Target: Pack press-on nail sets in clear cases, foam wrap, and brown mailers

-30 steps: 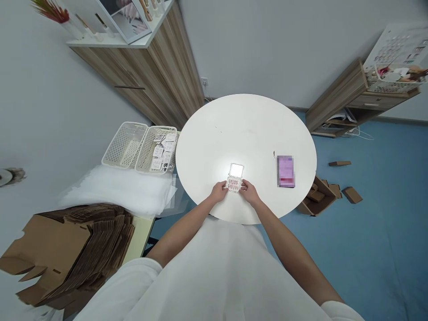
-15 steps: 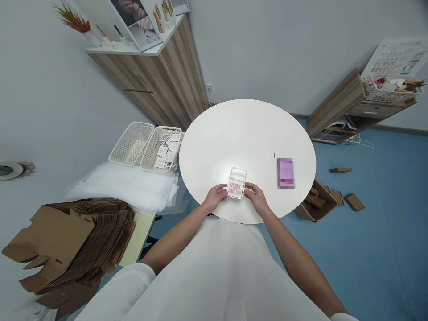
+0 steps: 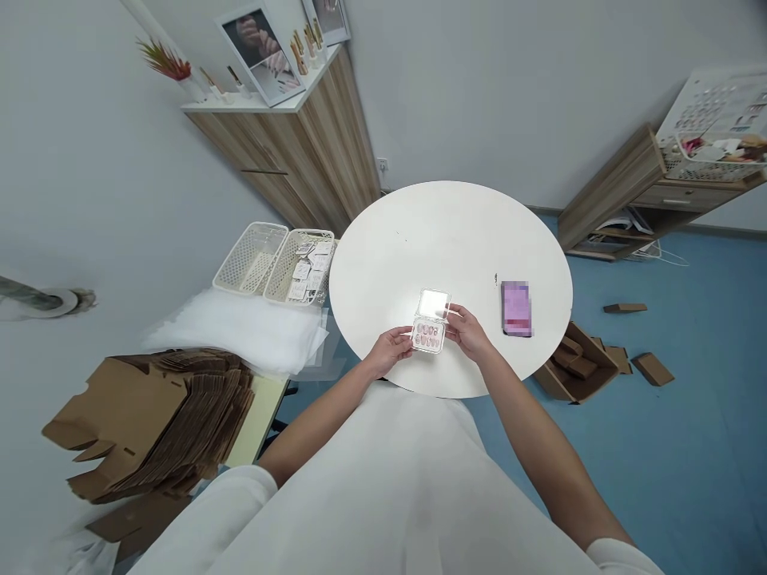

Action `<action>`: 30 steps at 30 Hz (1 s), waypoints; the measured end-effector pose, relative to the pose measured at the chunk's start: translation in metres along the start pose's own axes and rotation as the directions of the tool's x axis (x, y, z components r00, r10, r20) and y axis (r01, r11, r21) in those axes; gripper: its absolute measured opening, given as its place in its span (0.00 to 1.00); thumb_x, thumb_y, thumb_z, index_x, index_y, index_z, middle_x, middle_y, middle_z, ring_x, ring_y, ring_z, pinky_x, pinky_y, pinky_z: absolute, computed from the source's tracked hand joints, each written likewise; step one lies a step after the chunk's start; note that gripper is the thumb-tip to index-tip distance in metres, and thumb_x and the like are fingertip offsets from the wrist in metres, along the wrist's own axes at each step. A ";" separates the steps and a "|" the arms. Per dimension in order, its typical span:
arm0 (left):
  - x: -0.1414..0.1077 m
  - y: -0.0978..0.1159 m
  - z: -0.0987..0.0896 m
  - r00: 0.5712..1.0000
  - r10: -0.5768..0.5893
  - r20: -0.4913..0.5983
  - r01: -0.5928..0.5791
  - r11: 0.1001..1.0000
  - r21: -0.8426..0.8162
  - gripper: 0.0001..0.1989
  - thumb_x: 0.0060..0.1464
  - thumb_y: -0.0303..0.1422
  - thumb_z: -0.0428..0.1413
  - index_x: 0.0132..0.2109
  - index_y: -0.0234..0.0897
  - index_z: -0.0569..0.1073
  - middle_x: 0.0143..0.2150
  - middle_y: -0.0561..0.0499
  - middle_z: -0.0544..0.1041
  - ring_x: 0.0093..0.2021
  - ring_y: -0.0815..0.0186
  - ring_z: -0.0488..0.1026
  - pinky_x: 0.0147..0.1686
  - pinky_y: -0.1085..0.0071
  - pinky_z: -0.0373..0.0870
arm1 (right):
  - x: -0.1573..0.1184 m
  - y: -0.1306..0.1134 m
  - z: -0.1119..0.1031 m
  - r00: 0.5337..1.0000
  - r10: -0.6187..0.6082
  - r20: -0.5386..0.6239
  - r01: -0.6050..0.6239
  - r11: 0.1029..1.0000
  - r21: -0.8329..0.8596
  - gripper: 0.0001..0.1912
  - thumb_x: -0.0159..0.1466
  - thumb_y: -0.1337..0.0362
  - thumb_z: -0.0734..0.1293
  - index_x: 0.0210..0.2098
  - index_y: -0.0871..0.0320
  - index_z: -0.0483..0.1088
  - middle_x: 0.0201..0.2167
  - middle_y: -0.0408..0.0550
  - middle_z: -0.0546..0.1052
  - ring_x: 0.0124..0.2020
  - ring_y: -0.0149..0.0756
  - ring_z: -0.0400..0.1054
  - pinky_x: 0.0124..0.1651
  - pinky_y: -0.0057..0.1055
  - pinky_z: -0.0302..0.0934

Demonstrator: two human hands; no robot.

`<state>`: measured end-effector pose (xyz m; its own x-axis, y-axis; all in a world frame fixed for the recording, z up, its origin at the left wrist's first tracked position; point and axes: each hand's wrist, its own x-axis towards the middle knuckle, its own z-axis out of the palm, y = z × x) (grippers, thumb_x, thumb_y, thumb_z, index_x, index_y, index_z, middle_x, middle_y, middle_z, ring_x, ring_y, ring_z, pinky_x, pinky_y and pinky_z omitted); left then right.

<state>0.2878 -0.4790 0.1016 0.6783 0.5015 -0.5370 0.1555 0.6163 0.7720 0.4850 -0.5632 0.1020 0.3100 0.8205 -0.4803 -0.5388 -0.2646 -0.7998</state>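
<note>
A small clear hinged case of pink press-on nails is over the near part of the white round table, its lid raised on the far side. My left hand pinches the lower left side of the case between thumb and fingers. At the opposite side, my right hand has its thumb and fingers closed on the right edge, near where lid and tray meet. Rows of nails show in the tray. A pixelated purple rectangular thing lies to the right of my right hand.
Two white plastic baskets stand to the left, one with white cards. Below them are white translucent sheets and stacked flat cardboard boxes. A cardboard box with smaller boxes sits on the floor at right. A wooden cabinet stands behind.
My right hand has moved up along the case toward the lid. The lid looks larger and brighter, at a changed tilt. My left hand stays at the left side; the whole view has shifted slightly.
</note>
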 end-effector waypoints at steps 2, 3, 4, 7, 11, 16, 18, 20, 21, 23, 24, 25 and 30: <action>-0.001 0.001 0.000 1.000 -0.003 -0.007 0.002 0.999 -0.034 0.26 0.40 0.33 0.63 0.48 0.35 0.68 0.36 0.47 0.75 0.32 0.71 0.72 0.37 0.70 0.68 | -0.002 -0.002 0.001 0.999 -0.027 0.035 0.027 1.000 -0.004 0.16 0.52 0.58 0.67 0.40 0.52 0.64 0.47 0.47 0.71 0.37 0.32 0.69 0.42 0.37 0.64; -0.001 0.001 0.001 1.000 -0.003 -0.009 0.002 0.998 -0.055 0.26 0.40 0.32 0.63 0.48 0.35 0.68 0.35 0.48 0.75 0.32 0.71 0.72 0.37 0.70 0.67 | -0.003 -0.003 0.002 0.998 -0.036 0.058 0.035 0.999 0.007 0.15 0.52 0.58 0.67 0.38 0.52 0.65 0.47 0.46 0.71 0.38 0.32 0.69 0.42 0.36 0.64; -0.001 0.001 0.001 1.000 -0.001 -0.011 0.001 0.997 -0.077 0.25 0.40 0.32 0.63 0.48 0.35 0.68 0.34 0.48 0.75 0.31 0.72 0.72 0.37 0.70 0.67 | -0.005 -0.003 0.003 0.996 -0.042 0.080 0.040 0.999 0.026 0.13 0.51 0.59 0.68 0.36 0.52 0.66 0.47 0.45 0.71 0.40 0.33 0.68 0.42 0.36 0.64; -0.001 0.000 0.001 1.000 0.005 -0.029 -0.009 0.991 -0.131 0.24 0.40 0.30 0.63 0.47 0.35 0.68 0.33 0.49 0.75 0.31 0.72 0.72 0.37 0.71 0.67 | -0.009 -0.003 0.008 0.992 -0.046 0.116 0.036 0.996 0.087 0.09 0.49 0.60 0.68 0.31 0.53 0.68 0.46 0.44 0.71 0.42 0.35 0.67 0.43 0.37 0.63; 0.000 -0.001 0.002 0.998 0.013 -0.056 -0.022 0.984 -0.175 0.23 0.41 0.30 0.63 0.47 0.36 0.69 0.35 0.49 0.75 0.33 0.70 0.73 0.36 0.72 0.68 | -0.015 0.002 0.016 0.995 -0.032 0.092 0.022 0.993 0.115 0.10 0.51 0.59 0.67 0.33 0.53 0.69 0.45 0.46 0.71 0.42 0.36 0.67 0.43 0.37 0.64; 0.000 -0.006 0.000 0.998 0.014 -0.067 -0.027 0.979 -0.200 0.22 0.41 0.30 0.62 0.47 0.37 0.69 0.36 0.49 0.75 0.35 0.70 0.73 0.37 0.72 0.68 | -0.029 0.017 0.020 1.000 0.004 0.017 -0.006 0.995 0.095 0.21 0.51 0.58 0.68 0.44 0.48 0.63 0.45 0.44 0.70 0.39 0.35 0.69 0.42 0.37 0.66; -0.001 -0.008 0.000 0.997 0.010 -0.072 -0.025 0.978 -0.205 0.22 0.42 0.31 0.62 0.47 0.37 0.69 0.36 0.49 0.75 0.35 0.71 0.73 0.38 0.72 0.68 | -0.035 0.025 0.021 0.999 0.032 -0.007 -0.032 0.997 0.064 0.22 0.51 0.58 0.69 0.45 0.48 0.62 0.43 0.45 0.71 0.37 0.34 0.70 0.42 0.37 0.66; -0.002 -0.010 0.000 0.997 -0.001 -0.074 -0.015 0.978 -0.206 0.22 0.43 0.31 0.62 0.47 0.37 0.69 0.37 0.48 0.75 0.35 0.70 0.72 0.39 0.71 0.67 | -0.039 0.031 0.021 0.998 0.044 -0.033 -0.043 0.999 0.030 0.23 0.50 0.57 0.69 0.45 0.50 0.62 0.40 0.46 0.71 0.36 0.34 0.70 0.42 0.37 0.66; -0.002 -0.010 0.001 0.997 -0.006 -0.072 -0.009 0.978 -0.207 0.22 0.43 0.32 0.62 0.47 0.37 0.69 0.38 0.48 0.75 0.35 0.70 0.72 0.39 0.70 0.67 | -0.040 0.033 0.020 0.998 0.041 -0.050 -0.040 0.999 0.014 0.23 0.50 0.57 0.69 0.45 0.51 0.63 0.39 0.46 0.72 0.35 0.34 0.70 0.42 0.37 0.66; -0.003 -0.010 0.002 0.998 -0.013 -0.066 -0.002 0.977 -0.211 0.21 0.44 0.32 0.61 0.47 0.37 0.69 0.39 0.47 0.74 0.36 0.69 0.72 0.40 0.69 0.67 | -0.041 0.036 0.020 0.996 0.025 -0.090 -0.026 1.000 -0.011 0.24 0.49 0.57 0.69 0.44 0.51 0.63 0.39 0.46 0.72 0.34 0.34 0.71 0.41 0.37 0.66; -0.004 -0.010 0.002 0.998 -0.014 -0.062 0.001 0.978 -0.211 0.20 0.44 0.33 0.61 0.47 0.37 0.70 0.40 0.47 0.74 0.37 0.69 0.72 0.40 0.69 0.67 | -0.041 0.037 0.020 0.994 0.018 -0.109 -0.020 1.000 -0.019 0.24 0.49 0.57 0.69 0.44 0.52 0.63 0.39 0.46 0.72 0.33 0.34 0.71 0.40 0.36 0.66; -0.005 -0.010 0.003 0.998 -0.014 -0.056 0.003 0.979 -0.203 0.20 0.45 0.34 0.60 0.47 0.38 0.70 0.41 0.46 0.74 0.38 0.68 0.72 0.40 0.68 0.67 | -0.041 0.037 0.020 0.992 0.012 -0.124 -0.015 1.000 -0.027 0.24 0.49 0.57 0.69 0.44 0.52 0.63 0.40 0.46 0.72 0.34 0.34 0.70 0.40 0.36 0.66; -0.006 -0.009 0.002 0.997 0.020 -0.079 -0.018 1.000 0.023 0.20 0.47 0.39 0.57 0.49 0.39 0.69 0.43 0.45 0.73 0.39 0.66 0.72 0.41 0.66 0.66 | -0.039 0.036 0.017 0.985 -0.005 -0.170 -0.010 0.996 -0.086 0.24 0.48 0.58 0.69 0.44 0.53 0.63 0.39 0.46 0.72 0.36 0.34 0.69 0.40 0.35 0.65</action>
<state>0.2836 -0.4894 0.0985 0.6226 0.5597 -0.5468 0.1601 0.5929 0.7892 0.4402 -0.5958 0.0986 0.4413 0.7238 -0.5305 -0.4727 -0.3150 -0.8230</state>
